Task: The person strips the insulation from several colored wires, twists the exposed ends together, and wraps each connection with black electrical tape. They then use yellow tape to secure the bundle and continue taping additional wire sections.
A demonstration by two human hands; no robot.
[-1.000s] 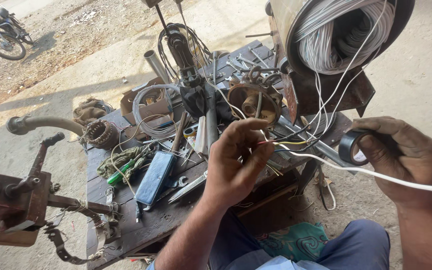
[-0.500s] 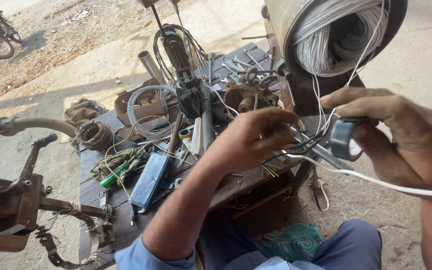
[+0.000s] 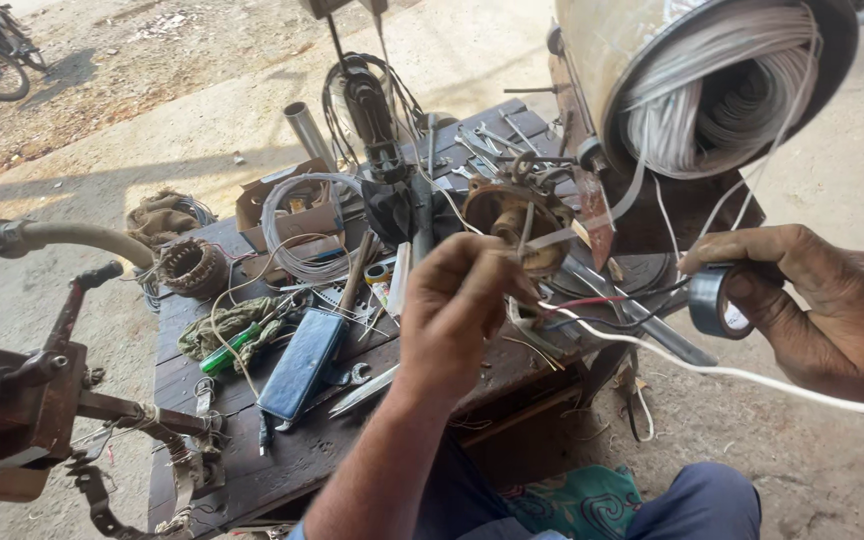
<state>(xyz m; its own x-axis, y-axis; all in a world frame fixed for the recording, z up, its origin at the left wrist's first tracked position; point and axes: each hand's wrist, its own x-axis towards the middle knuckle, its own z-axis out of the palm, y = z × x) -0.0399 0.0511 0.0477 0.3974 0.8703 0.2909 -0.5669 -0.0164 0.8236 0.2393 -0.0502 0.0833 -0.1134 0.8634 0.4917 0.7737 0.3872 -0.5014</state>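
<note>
Wires, red, dark and white, are pinched in the left hand just in front of the motor on the workbench. Right hand is closed around a tape roll, held off the bench's right edge, a white cable passing beneath it. Cardboard box behind holds a wire coil. The big drum above is packed with white winding. A blue phone lies on the bench.

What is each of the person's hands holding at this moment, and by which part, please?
The right hand grips a roll of dark tape by its rim. The left hand pinches the thin wires at their near end.
</note>
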